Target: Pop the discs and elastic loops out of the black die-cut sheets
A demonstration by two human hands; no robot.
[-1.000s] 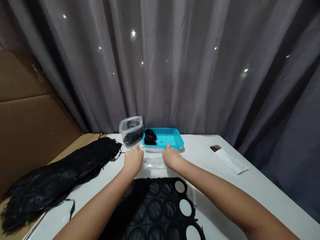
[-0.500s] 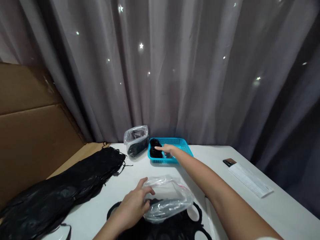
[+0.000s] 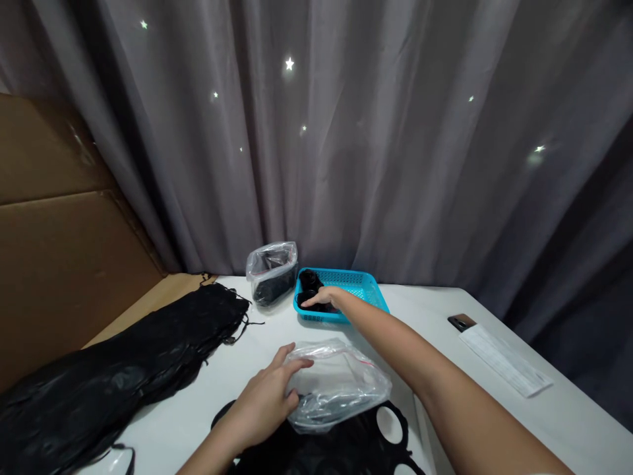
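My left hand [image 3: 264, 401] grips the open edge of a clear plastic zip bag [image 3: 339, 384] that lies on a black sheet with round cut-outs [image 3: 346, 448] at the near edge of the white table [image 3: 435, 343]. My right hand [image 3: 324, 298] reaches far forward into a blue mesh tray [image 3: 363, 288]. Its fingers rest on a black rolled item [image 3: 309, 290] at the tray's left end; whether they grip it does not show.
A clear bag stuffed with black material [image 3: 273, 272] stands left of the tray. A long pile of black sheets [image 3: 123, 369] lies at left over a cardboard flap [image 3: 59, 231]. A phone [image 3: 461, 322] and a white paper slip [image 3: 504, 359] lie at right. Grey curtain behind.
A second ago both hands held the clear bag near the tray. My left hand pulled the bag back onto the black sheet, and my right hand went into the blue tray.
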